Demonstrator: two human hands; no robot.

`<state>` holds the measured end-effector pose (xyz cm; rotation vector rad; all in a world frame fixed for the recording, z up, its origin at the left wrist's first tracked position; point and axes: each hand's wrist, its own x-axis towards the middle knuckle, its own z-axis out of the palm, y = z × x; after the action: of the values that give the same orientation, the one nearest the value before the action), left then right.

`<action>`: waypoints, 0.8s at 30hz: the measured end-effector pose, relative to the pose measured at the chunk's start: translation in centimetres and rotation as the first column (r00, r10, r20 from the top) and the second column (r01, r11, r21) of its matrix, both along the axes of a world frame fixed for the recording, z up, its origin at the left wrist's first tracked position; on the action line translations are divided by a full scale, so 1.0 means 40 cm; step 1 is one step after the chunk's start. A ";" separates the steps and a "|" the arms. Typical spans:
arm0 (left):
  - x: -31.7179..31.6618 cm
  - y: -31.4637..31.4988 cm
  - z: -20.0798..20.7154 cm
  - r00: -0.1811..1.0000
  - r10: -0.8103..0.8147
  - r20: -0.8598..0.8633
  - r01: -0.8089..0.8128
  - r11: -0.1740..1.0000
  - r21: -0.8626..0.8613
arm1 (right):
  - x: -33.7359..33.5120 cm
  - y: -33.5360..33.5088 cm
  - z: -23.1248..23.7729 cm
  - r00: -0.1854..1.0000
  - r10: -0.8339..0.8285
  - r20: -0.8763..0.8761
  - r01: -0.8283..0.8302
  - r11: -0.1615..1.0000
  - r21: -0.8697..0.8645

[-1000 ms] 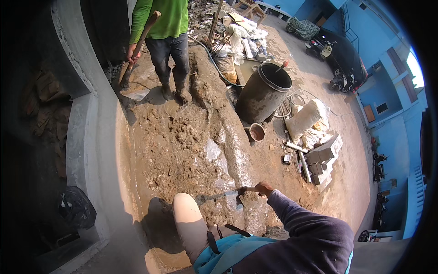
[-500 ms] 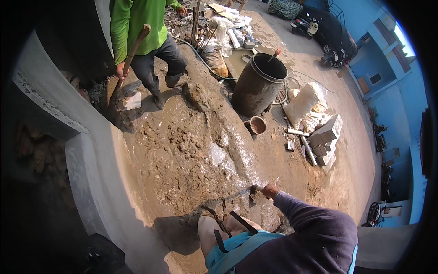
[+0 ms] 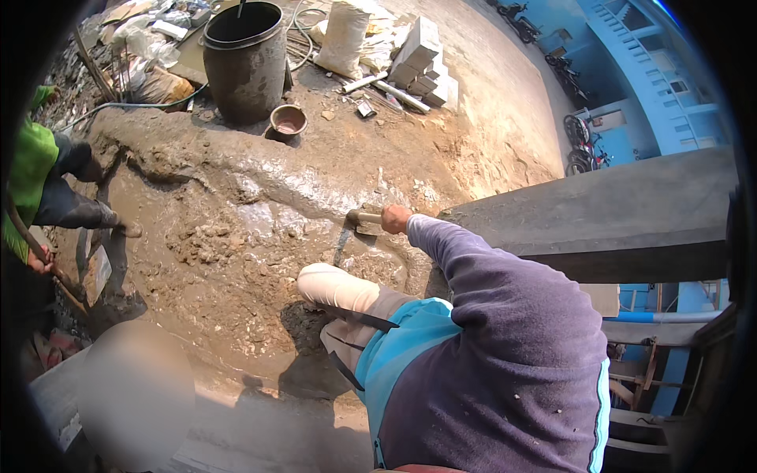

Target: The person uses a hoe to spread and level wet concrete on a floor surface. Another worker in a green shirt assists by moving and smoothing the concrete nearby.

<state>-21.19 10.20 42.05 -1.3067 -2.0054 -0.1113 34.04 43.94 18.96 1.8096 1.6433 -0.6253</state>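
Observation:
My right hand point(image 3: 396, 218), at the end of a dark purple sleeve, is closed around the pale wooden handle of a hoe point(image 3: 368, 217). The hoe's head is at the wet mud, its narrow blade seen nearly edge-on, so how deep it sits cannot be told. Lumpy brown mud point(image 3: 217, 244) spreads in front of me, with shiny wet patches close to the blade. My bent leg point(image 3: 339, 285), in light mud-stained cloth, is beside the hoe. My left hand is out of sight.
At the left edge a co-worker in green point(image 3: 43, 169) grips a long-handled tool point(image 3: 47, 264). Beyond the mud stand a dark drum point(image 3: 246, 75), a small bucket point(image 3: 287, 122), sacks point(image 3: 344, 39) and pale blocks point(image 3: 418, 59). A grey concrete beam point(image 3: 615, 213) runs along my right.
My view has swung to the right, so the drum, blocks and co-worker now appear farther left. My right hand keeps its hold on the hoe. The concrete beam has come into sight.

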 end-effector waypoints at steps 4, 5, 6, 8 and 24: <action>0.002 0.199 -0.079 0.995 -0.102 0.019 0.099 0.985 0.139 | 0.067 -0.047 0.061 0.994 -0.108 -0.031 0.109 0.994 0.030; 0.005 0.239 -0.088 0.994 -0.112 0.013 0.108 0.981 0.159 | 0.077 -0.058 0.088 0.987 -0.147 -0.070 0.148 0.989 0.012; 0.004 0.268 -0.096 0.993 -0.114 0.006 0.111 0.978 0.176 | 0.086 -0.074 0.086 0.985 -0.154 -0.076 0.156 0.988 0.019; -0.003 0.330 -0.108 0.994 -0.112 -0.004 0.110 0.974 0.198 | 0.091 -0.080 0.091 0.984 -0.157 -0.086 0.160 0.987 0.032; -0.103 -0.131 0.142 0.719 0.509 -0.474 -0.416 0.861 0.294 | 0.209 -0.013 -0.016 0.995 0.030 -0.091 -0.026 0.999 0.040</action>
<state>-25.31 4.98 47.71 -0.5909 -1.7138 0.2963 42.41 43.42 18.31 1.8061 1.7495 -0.6780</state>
